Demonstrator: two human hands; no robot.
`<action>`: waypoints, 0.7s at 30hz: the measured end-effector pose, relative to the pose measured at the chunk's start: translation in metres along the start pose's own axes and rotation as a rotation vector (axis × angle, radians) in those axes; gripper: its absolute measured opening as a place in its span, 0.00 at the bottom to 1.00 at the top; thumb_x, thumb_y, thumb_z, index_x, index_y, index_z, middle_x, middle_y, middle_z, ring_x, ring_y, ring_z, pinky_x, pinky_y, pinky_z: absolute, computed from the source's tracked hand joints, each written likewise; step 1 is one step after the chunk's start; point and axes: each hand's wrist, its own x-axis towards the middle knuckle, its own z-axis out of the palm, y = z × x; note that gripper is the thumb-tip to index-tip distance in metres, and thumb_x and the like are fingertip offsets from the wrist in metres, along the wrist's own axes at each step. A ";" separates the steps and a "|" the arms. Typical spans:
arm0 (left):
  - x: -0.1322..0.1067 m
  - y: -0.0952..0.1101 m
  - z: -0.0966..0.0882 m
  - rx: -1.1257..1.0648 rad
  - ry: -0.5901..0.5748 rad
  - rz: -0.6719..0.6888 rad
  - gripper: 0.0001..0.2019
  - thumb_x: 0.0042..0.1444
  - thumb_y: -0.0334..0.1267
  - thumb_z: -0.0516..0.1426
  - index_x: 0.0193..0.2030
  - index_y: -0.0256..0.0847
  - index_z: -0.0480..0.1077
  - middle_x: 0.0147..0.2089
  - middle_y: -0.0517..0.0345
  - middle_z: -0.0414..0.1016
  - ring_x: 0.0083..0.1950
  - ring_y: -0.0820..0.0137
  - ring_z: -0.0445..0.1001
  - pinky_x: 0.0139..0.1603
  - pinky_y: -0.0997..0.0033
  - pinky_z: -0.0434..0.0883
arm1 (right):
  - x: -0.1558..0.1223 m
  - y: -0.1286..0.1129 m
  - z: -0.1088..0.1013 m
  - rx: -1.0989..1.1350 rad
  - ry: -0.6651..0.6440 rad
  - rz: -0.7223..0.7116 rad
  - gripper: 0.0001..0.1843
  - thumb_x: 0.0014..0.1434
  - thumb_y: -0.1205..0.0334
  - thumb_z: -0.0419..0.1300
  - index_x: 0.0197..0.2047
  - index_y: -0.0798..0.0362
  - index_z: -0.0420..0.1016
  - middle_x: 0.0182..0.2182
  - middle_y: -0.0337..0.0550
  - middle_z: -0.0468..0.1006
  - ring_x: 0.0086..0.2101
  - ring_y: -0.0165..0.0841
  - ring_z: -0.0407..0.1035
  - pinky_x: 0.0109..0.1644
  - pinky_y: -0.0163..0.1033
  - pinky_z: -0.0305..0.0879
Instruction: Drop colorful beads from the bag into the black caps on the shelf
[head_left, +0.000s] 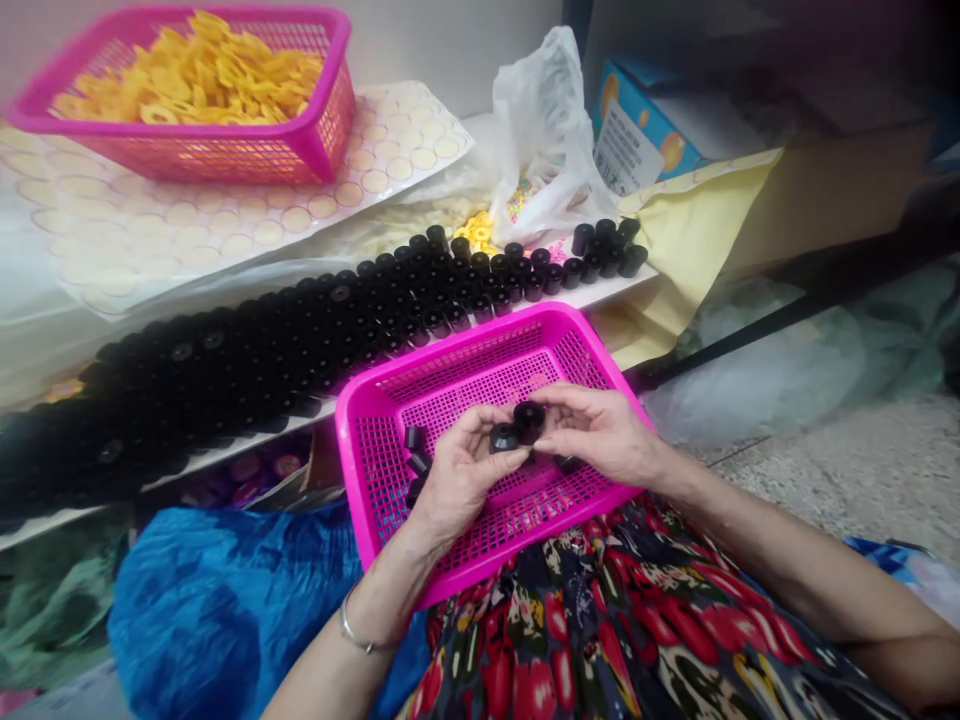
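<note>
My left hand (474, 462) is closed on a black conical piece (504, 437) with a small hole in its top. Close against it, the fingers of my right hand (600, 432) pinch a black cylindrical cap (529, 420), its hollow end facing me. Whether the two pieces touch cannot be made out. Both hands are over a pink plastic basket (600, 345) on my lap. Inside it, a few loose black caps (414, 438) lie at the left, and another dark piece is partly hidden under my right hand.
Rows of black caps (300, 340) stand along the table edge beyond the basket. Behind them are a pink basket (315, 150) of yellow plastic pieces (202, 75), a white plastic bag (544, 130) and a blue box (637, 125). A blue bag (232, 600) lies at left.
</note>
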 end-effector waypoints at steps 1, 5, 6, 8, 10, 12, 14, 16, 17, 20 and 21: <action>0.000 0.000 -0.001 -0.009 0.000 0.013 0.17 0.42 0.28 0.68 0.39 0.40 0.69 0.43 0.59 0.73 0.45 0.73 0.71 0.50 0.72 0.68 | 0.000 0.002 0.002 0.009 0.013 -0.017 0.19 0.49 0.63 0.67 0.46 0.51 0.75 0.37 0.41 0.73 0.30 0.27 0.67 0.32 0.36 0.68; 0.001 0.001 0.000 -0.031 -0.032 0.035 0.18 0.40 0.27 0.68 0.38 0.40 0.70 0.46 0.58 0.74 0.46 0.72 0.72 0.50 0.70 0.70 | 0.000 0.008 0.009 -0.048 0.077 -0.093 0.15 0.51 0.64 0.66 0.43 0.52 0.74 0.42 0.43 0.73 0.41 0.32 0.69 0.43 0.41 0.71; 0.002 0.002 0.000 -0.023 -0.037 0.044 0.18 0.39 0.27 0.69 0.37 0.40 0.71 0.47 0.57 0.73 0.46 0.71 0.72 0.51 0.69 0.70 | 0.000 0.008 0.009 -0.069 0.084 -0.107 0.14 0.52 0.64 0.65 0.44 0.52 0.74 0.42 0.44 0.73 0.42 0.33 0.70 0.45 0.42 0.70; 0.002 0.005 0.000 0.042 -0.027 0.082 0.16 0.40 0.29 0.69 0.37 0.40 0.73 0.48 0.56 0.72 0.48 0.69 0.72 0.53 0.67 0.69 | -0.001 0.008 0.007 -0.151 0.089 -0.157 0.15 0.53 0.66 0.63 0.46 0.52 0.71 0.43 0.44 0.74 0.43 0.33 0.70 0.47 0.43 0.70; 0.003 0.009 -0.001 0.160 -0.002 0.137 0.15 0.40 0.31 0.69 0.37 0.40 0.75 0.46 0.54 0.73 0.49 0.67 0.71 0.54 0.65 0.68 | -0.002 0.006 0.002 -0.313 0.084 -0.275 0.17 0.54 0.68 0.60 0.48 0.52 0.70 0.43 0.45 0.75 0.42 0.34 0.71 0.47 0.45 0.70; 0.005 0.013 -0.003 0.284 0.008 0.188 0.15 0.41 0.33 0.69 0.39 0.40 0.76 0.43 0.54 0.74 0.48 0.66 0.70 0.53 0.65 0.68 | -0.002 0.002 -0.003 -0.521 0.043 -0.408 0.17 0.54 0.70 0.58 0.48 0.52 0.70 0.42 0.46 0.76 0.43 0.36 0.70 0.48 0.47 0.69; 0.006 0.015 -0.004 0.381 0.001 0.215 0.16 0.42 0.34 0.69 0.41 0.42 0.77 0.41 0.55 0.74 0.47 0.67 0.71 0.51 0.65 0.69 | -0.001 -0.001 -0.007 -0.680 -0.012 -0.488 0.17 0.54 0.72 0.56 0.48 0.54 0.71 0.42 0.48 0.76 0.43 0.38 0.68 0.47 0.49 0.68; 0.007 0.015 -0.005 0.445 -0.010 0.229 0.16 0.43 0.35 0.68 0.41 0.43 0.78 0.40 0.55 0.74 0.45 0.67 0.71 0.49 0.65 0.69 | 0.000 -0.003 -0.008 -0.751 -0.051 -0.506 0.17 0.54 0.73 0.55 0.48 0.55 0.71 0.41 0.49 0.76 0.43 0.39 0.67 0.46 0.50 0.68; 0.008 0.015 -0.006 0.466 -0.015 0.232 0.16 0.43 0.36 0.68 0.41 0.43 0.78 0.40 0.55 0.75 0.44 0.67 0.71 0.49 0.65 0.69 | 0.000 -0.004 -0.008 -0.764 -0.062 -0.508 0.17 0.54 0.73 0.55 0.48 0.55 0.71 0.41 0.49 0.76 0.43 0.40 0.67 0.46 0.51 0.68; 0.008 0.012 -0.007 0.497 -0.034 0.227 0.17 0.42 0.38 0.69 0.42 0.44 0.78 0.38 0.56 0.75 0.42 0.67 0.71 0.48 0.65 0.69 | 0.000 -0.005 -0.007 -0.762 -0.078 -0.504 0.17 0.56 0.72 0.54 0.49 0.54 0.71 0.41 0.49 0.75 0.43 0.40 0.66 0.44 0.50 0.68; 0.008 0.011 -0.008 0.503 -0.040 0.219 0.17 0.42 0.38 0.69 0.42 0.44 0.78 0.38 0.56 0.75 0.42 0.67 0.71 0.47 0.65 0.69 | -0.001 -0.005 -0.006 -0.760 -0.082 -0.505 0.17 0.56 0.72 0.54 0.49 0.54 0.71 0.41 0.49 0.75 0.43 0.40 0.66 0.44 0.50 0.68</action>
